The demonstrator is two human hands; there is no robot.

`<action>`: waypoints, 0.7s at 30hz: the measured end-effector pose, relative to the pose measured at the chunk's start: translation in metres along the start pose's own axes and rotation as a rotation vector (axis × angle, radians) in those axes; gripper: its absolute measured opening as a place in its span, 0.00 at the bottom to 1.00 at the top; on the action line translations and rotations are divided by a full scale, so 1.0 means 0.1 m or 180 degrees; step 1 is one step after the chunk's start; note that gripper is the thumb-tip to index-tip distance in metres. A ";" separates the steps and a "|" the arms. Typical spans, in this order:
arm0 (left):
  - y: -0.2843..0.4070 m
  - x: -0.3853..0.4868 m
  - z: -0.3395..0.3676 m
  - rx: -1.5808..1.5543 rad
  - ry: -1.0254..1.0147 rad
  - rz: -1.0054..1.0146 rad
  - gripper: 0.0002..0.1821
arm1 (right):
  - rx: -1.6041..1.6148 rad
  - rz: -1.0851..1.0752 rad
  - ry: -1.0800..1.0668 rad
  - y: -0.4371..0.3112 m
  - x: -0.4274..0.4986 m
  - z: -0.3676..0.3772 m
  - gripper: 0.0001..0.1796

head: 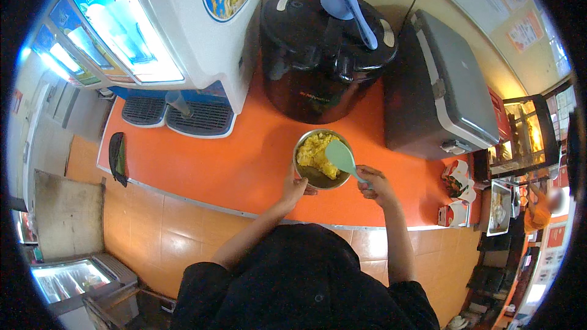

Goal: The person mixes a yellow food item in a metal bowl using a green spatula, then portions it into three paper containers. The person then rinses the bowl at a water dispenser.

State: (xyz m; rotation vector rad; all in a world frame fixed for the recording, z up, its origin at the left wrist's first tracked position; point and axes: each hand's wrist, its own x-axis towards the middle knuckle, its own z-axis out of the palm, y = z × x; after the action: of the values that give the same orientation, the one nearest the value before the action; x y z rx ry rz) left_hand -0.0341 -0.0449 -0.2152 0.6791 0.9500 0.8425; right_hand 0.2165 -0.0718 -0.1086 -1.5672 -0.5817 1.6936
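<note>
A round metal bowl [316, 185] with yellow rice [316, 152] in it is held over the orange counter [220, 172]. My left hand [296, 188] grips the bowl's lower left side. In my right hand [377, 185] is the handle of a pale green rice paddle [340, 156], whose blade lies over the rice at the bowl's right side. Beyond the bowl stands a large black rice cooker [321, 73] with its lid down. On that lid rest a light blue rice paddle [338, 4] and a blue spoon-like utensil [364, 30], partly overlapping.
A drink dispenser [220, 41] stands at the back left, a clear cup [178, 102] on its drip tray. To the cooker's right is a grey insulated box [440, 87]. Red-and-white cartons [451, 213] sit at the counter's right end. A person in orange [537, 211] is at far right.
</note>
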 end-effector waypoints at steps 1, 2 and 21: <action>0.00 0.00 0.00 -0.0072 -0.0023 0.0038 0.38 | -0.1301 -0.0354 0.0182 -0.02 -0.03 0.07 0.18; 0.01 0.01 0.01 -0.0113 -0.0026 0.0020 0.38 | -0.2566 -0.0903 0.0556 0.02 -0.03 0.19 0.20; 0.09 -0.06 0.06 0.0145 0.0123 0.0162 0.36 | -0.5534 -0.1148 0.0972 -0.10 0.46 0.97 0.11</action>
State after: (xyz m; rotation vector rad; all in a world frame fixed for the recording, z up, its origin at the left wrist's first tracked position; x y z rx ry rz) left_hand -0.0335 -0.0465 -0.2032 0.7312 0.9925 0.8837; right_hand 0.1247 -0.0150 -0.1155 -2.3910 -2.3045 0.3323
